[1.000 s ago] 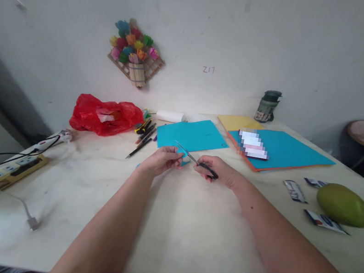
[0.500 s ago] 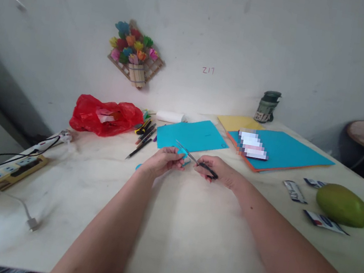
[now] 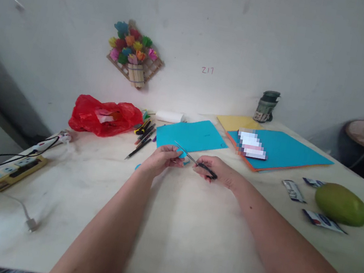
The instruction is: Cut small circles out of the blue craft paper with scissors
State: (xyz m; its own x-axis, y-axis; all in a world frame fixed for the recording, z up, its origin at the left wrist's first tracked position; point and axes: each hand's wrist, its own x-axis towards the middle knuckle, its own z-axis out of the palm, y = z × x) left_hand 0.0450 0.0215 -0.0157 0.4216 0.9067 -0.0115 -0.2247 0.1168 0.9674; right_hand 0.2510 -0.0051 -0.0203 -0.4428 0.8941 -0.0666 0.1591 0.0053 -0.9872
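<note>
Between the thumb and fingers of my left hand (image 3: 167,158) is a small piece of blue paper (image 3: 182,153). My right hand (image 3: 210,168) is closed around the black handles of a pair of scissors (image 3: 195,161). Their thin blades point up and left, across the small paper piece. Just behind my hands lies a larger blue sheet (image 3: 192,134) with a small circle drawn near its right corner. A bit of blue paper (image 3: 138,166) shows on the table, left of my left wrist.
On the left are a red plastic bag (image 3: 106,117), several pens (image 3: 140,146) and a power strip (image 3: 10,173). To the right lie stacked coloured sheets (image 3: 291,148) with a phone (image 3: 252,143), small packets (image 3: 293,191) and a green mango (image 3: 341,204). A bottle (image 3: 266,106) stands behind.
The small blue paper has turned slightly in my left fingers, and less of it shows below the blades. The scissors stay in my right hand. The whole view has shifted very slightly.
</note>
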